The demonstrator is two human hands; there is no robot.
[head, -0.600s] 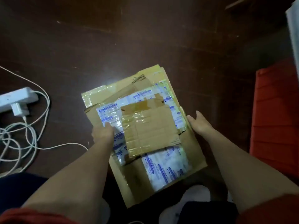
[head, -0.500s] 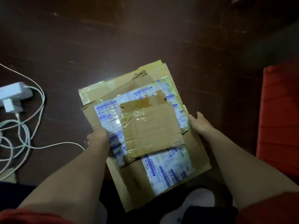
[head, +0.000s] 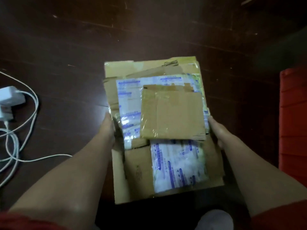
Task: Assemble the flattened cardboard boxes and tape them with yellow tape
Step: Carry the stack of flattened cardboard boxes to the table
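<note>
A stack of flattened cardboard boxes (head: 132,176) is held above the dark wooden floor, in the middle of the view. The smallest flat box (head: 174,115), brown with clear tape on it, lies on top. Under it are flat boxes with white and blue printed labels (head: 177,165). My left hand (head: 108,128) grips the stack's left edge, with its fingers hidden beneath. At the right edge my right hand (head: 217,131) holds the stack the same way. No yellow tape roll is in view.
A white power strip with a plug (head: 10,100) and loose white cables (head: 21,146) lie on the floor at the left. A red object (head: 294,123) stands at the right edge. A pale shoe tip (head: 216,219) shows at the bottom.
The stack has turned clockwise and now lies squarer to me. My left hand slid from on top of the labelled box to the stack's left edge. The view drifted left.
</note>
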